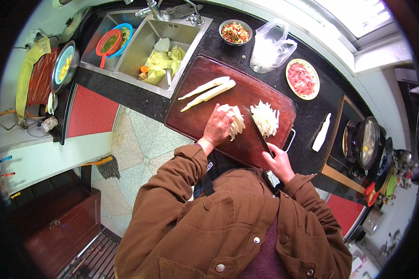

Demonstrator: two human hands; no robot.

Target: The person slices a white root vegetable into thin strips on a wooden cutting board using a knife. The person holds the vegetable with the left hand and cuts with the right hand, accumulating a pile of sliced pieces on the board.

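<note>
My left hand [218, 125] presses on a fanned stack of pale vegetable slices [236, 123] on the dark red-brown cutting board [192, 120]. In my right hand [278, 161] is the handle of a kitchen knife [258, 130]; its dark blade stands between the slices and a heap of white shreds [265, 118]. Two long, peeled, tapering pale vegetables [209, 92] lie side by side at the board's upper left. My left fingers partly hide the slices.
Beyond the board are a bowl of chopped red and green pieces [235, 32], a clear plastic bag [270, 48] and a plate of sliced raw meat [302, 79]. A double sink [129, 66] is at left. Another peeled vegetable [322, 133] lies at right, near a stove with a pan [368, 143].
</note>
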